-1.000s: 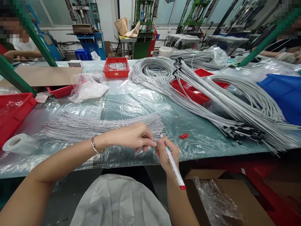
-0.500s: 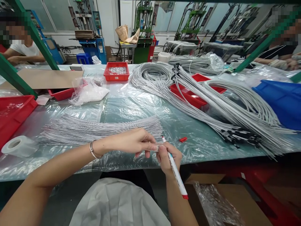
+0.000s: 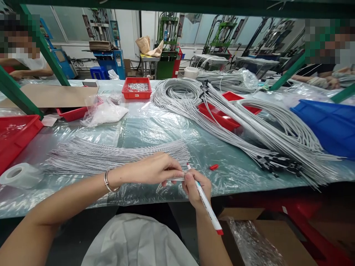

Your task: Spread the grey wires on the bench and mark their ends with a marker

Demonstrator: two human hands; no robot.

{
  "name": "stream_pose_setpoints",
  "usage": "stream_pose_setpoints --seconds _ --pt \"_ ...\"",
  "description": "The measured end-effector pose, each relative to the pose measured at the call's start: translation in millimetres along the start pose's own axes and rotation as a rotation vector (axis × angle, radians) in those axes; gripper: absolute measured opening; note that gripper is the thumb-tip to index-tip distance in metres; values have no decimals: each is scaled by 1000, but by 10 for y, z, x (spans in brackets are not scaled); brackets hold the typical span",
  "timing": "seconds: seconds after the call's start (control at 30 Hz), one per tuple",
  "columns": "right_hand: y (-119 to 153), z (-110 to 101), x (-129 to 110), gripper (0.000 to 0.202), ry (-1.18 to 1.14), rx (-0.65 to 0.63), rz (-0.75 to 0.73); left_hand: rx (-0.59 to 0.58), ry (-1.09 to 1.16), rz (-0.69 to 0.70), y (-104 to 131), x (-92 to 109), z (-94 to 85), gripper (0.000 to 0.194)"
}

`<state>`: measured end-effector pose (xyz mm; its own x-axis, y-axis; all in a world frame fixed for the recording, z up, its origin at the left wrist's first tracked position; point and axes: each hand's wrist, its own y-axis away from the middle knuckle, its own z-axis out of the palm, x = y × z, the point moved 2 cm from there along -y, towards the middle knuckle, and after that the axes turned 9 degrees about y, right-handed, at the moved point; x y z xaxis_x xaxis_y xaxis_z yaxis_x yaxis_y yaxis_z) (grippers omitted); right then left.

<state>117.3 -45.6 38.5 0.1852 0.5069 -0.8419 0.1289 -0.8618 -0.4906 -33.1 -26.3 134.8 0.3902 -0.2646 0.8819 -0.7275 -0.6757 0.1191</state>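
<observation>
My left hand [image 3: 162, 169] pinches thin wires [image 3: 179, 178] near the table's front edge. Close beside it, my right hand [image 3: 198, 186] has its thumb and finger on the ends of the same wires and also holds a white marker [image 3: 208, 207]. The marker's uncapped red tip points up and away, its red end down toward me. Behind my left hand lies a flat bundle of thin grey wires [image 3: 111, 153]. A red cap [image 3: 214, 167] rests on the plastic-covered table to the right of my right hand.
Coiled grey cables [image 3: 235, 118] with black ends cover the right side, by a blue bin [image 3: 327, 123]. Red trays [image 3: 137, 95], a plastic bag [image 3: 104, 112] and a tape roll [image 3: 20, 175] are behind and left. People sit at both far sides.
The view has tilted up slightly, so the scene sits a little lower. Both hands remain close together on the wires, with the fingers shifted slightly.
</observation>
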Motion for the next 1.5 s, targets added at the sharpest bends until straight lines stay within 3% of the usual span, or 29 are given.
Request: stream_pose_setpoints --seconds 0.5,0.87,1.13,1.5 --pt "29 -21 -18 28 50 27 -33 -15 97 -44 29 -32 32 31" --pt "23 -24 -64 29 44 -19 -38 -106 358 -108 -20 -124 21 27" --pt "9 -5 -90 32 90 -80 -6 -147 216 -67 -3 -140 -17 28" --pt "22 11 -27 32 103 -62 -33 -128 33 -90 34 -7 -8 31"
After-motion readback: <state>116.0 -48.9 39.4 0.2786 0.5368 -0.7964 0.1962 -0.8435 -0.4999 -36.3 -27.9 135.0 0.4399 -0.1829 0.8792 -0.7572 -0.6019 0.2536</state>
